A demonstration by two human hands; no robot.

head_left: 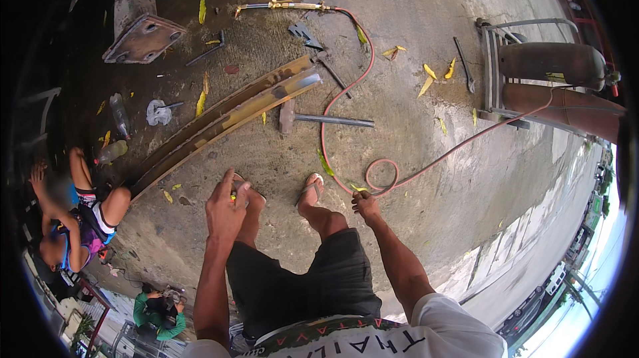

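My left hand point(226, 210) is closed around a small yellow-and-green thing point(233, 195), mostly hidden by the fingers. My right hand point(365, 204) hangs with loosely bent fingers, slightly apart, and nothing shows in them. Behind it on the wet concrete runs a reddish hose point(324, 138) with a loop; the two do not clearly touch. Ahead of my feet lies a sledgehammer point(287, 118), its dark handle pointing right. Beside it rests a long rusty steel beam point(226, 110). The hose leads to a brass cutting torch point(286, 5) lying at the far side.
Gas cylinders point(549, 60) lie on a metal cart point(491, 65) at the right. A smaller hammer point(335, 73), a wrench point(464, 65) and dark metal pieces point(305, 34) are scattered around. Bottles point(120, 115) and a seated person point(83, 225) are at left; another person point(158, 315) is lower left.
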